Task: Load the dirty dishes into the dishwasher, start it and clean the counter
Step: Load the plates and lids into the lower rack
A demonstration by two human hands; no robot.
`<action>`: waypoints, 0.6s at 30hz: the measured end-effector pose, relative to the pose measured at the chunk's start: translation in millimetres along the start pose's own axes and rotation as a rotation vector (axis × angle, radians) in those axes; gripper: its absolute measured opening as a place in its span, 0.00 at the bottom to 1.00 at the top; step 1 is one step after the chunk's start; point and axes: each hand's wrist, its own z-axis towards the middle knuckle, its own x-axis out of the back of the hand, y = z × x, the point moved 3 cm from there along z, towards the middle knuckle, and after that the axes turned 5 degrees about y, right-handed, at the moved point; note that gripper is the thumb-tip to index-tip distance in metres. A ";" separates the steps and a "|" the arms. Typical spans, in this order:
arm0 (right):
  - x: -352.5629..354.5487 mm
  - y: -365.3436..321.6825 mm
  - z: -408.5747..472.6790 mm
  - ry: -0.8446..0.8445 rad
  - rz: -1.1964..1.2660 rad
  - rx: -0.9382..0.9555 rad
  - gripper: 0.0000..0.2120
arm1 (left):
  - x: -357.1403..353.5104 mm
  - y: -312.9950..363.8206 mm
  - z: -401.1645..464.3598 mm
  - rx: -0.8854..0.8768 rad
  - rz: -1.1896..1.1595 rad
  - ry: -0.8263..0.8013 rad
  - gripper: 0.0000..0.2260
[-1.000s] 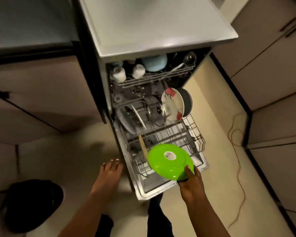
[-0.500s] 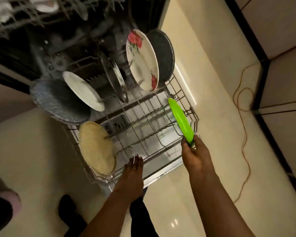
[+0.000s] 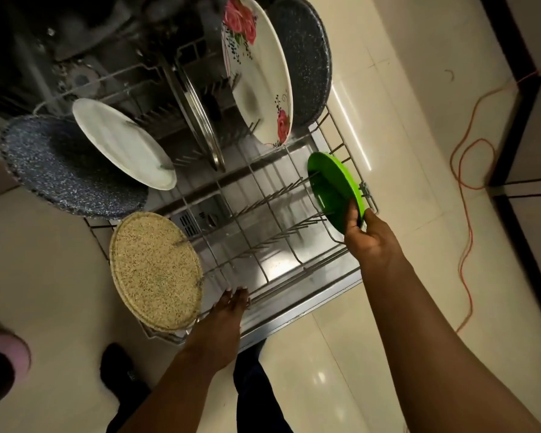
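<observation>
The dishwasher's lower rack [image 3: 294, 260] is pulled out over the open door. My right hand [image 3: 369, 239] pinches the lower edge of a bright green plate [image 3: 335, 189], which stands on edge among the tines at the rack's right side. My left hand [image 3: 228, 310] rests with straight fingers on the rack's front rail. In the rack stand a flowered white plate [image 3: 256, 73], a dark speckled plate [image 3: 306, 57], a steel lid [image 3: 200, 120], a plain white plate [image 3: 122, 145], a blue-grey speckled plate [image 3: 63, 170] and a beige speckled plate [image 3: 153, 270].
An orange cable [image 3: 463, 189] loops across the cream floor tiles on the right, beside dark-edged cabinet fronts [image 3: 532, 151]. My dark shoe [image 3: 122, 373] is on the floor at lower left. A pink object [image 3: 0, 354] sits at the far left edge.
The view has closed in on the lower rack. My right hand has turned the green plate on edge and lowered it between the tines at the right. My left hand moved onto the rack's front rail.
</observation>
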 end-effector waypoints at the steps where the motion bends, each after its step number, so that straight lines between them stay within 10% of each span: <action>1: -4.1 -2.0 8.8 0.010 -0.033 0.008 0.22 | 0.6 2.6 -1.1 -0.004 0.012 0.002 0.34; 18: 66.9 36.0 -24.8 -0.041 -1.121 0.508 0.10 | 16.4 -0.3 2.1 0.016 -0.208 0.006 0.29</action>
